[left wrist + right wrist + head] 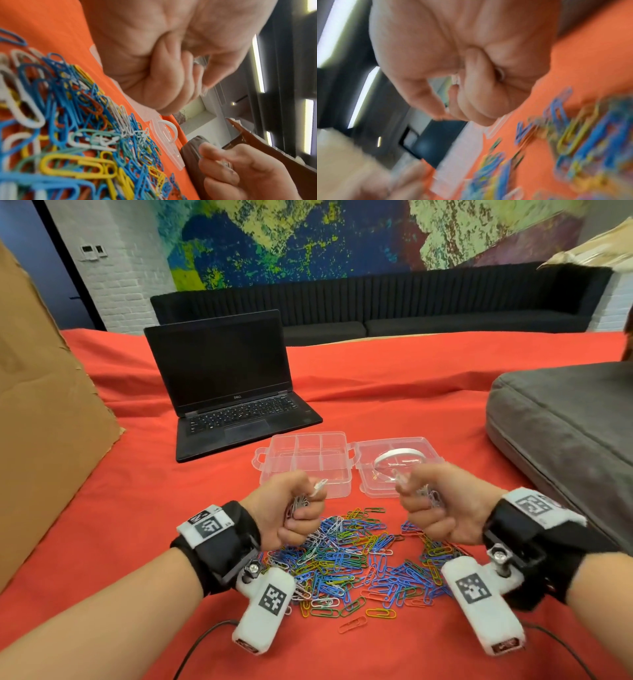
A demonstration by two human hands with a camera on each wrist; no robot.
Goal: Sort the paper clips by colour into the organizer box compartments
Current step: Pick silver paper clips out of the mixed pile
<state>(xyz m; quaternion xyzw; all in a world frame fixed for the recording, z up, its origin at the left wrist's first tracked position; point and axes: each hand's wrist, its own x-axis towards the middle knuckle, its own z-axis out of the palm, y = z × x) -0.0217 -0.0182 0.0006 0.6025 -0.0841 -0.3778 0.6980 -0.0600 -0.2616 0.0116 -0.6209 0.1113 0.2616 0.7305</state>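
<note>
**Barely begun: compartments empty**

Both fists are closed on white clips: left hand [291, 510], right hand [433, 510], each raised between the mixed paper clips [356, 566] heaped mid-tabletop and the organizer box [305, 462]. Its compartments appear empty. Sorting of nearly all colours remains outstanding.
</note>
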